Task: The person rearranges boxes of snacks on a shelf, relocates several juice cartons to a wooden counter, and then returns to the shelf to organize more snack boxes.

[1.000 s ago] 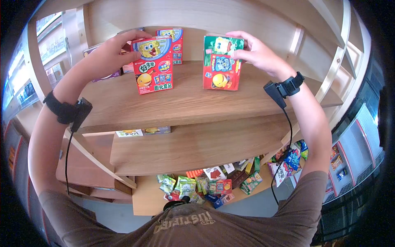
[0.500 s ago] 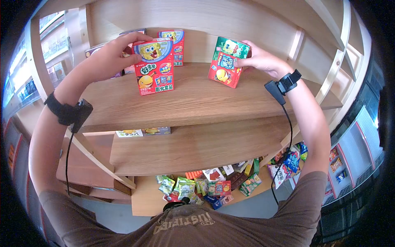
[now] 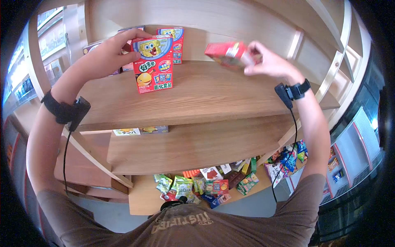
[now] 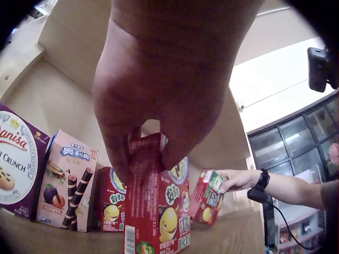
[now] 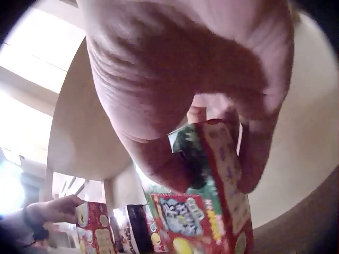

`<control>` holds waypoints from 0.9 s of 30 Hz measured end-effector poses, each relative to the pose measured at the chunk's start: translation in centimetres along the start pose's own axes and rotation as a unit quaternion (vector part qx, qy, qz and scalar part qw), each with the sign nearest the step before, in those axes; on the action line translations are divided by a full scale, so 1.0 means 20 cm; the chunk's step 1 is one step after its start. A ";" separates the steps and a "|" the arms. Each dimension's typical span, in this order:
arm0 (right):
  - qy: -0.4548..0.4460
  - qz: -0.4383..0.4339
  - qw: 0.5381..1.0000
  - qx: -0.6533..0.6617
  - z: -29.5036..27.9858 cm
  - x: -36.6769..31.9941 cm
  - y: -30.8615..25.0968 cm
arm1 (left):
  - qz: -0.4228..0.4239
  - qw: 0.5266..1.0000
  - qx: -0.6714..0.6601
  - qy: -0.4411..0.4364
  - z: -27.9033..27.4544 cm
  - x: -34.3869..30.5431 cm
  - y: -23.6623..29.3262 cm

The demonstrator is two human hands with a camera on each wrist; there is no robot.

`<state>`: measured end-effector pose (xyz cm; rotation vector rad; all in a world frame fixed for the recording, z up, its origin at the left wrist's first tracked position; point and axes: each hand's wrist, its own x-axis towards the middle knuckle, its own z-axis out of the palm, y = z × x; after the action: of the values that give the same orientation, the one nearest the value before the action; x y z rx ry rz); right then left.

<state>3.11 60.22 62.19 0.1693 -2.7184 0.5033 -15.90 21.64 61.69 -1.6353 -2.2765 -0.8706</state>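
My left hand [image 3: 109,53] grips the top of a red snack box [image 3: 155,70] with a cartoon sponge on its front. It stands upright on the upper wooden shelf [image 3: 197,101]. In the left wrist view, thumb and fingers pinch this box [image 4: 145,196] from both sides. To the right, my right hand [image 3: 271,61] holds a red and green snack box [image 3: 226,51], turned on its side and blurred in the head view. The right wrist view shows thumb and fingers on opposite faces of that box [image 5: 185,206].
Behind the left box stands a matching red box [image 3: 178,45]. A pink wafer-roll box [image 4: 69,180] and a purple cookie box [image 4: 18,159] are at the left. Two boxes lie on the lower shelf [image 3: 197,148]. Several snack packs [image 3: 183,185] pile up below.
My right hand has tipped its box from upright, front facing me, to lying over on its side, and moved slightly right. The left hand and its box stay nearly still.
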 end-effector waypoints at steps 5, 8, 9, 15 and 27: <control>-0.145 0.085 0.983 0.072 0.04 -0.02 -0.11 | 0.001 1.000 0.017 0.006 0.00 0.00 0.01; -0.061 0.118 0.990 -0.048 0.12 0.05 -0.08 | -0.001 1.000 0.001 0.001 0.01 0.01 0.01; -0.041 0.153 0.985 -0.070 0.17 0.11 0.01 | -0.013 1.000 -0.013 -0.002 0.01 0.01 0.01; -0.173 0.218 0.960 0.020 0.29 0.28 -0.06 | 0.003 1.000 -0.002 0.006 0.00 -0.02 0.02; -0.200 0.116 0.968 0.096 0.28 0.22 -0.37 | 0.007 0.999 0.041 0.029 -0.01 -0.04 -0.06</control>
<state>-1.48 51.12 61.37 -0.0004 -3.0990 0.8870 -16.71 20.61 60.96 -1.5697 -2.2275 -0.8000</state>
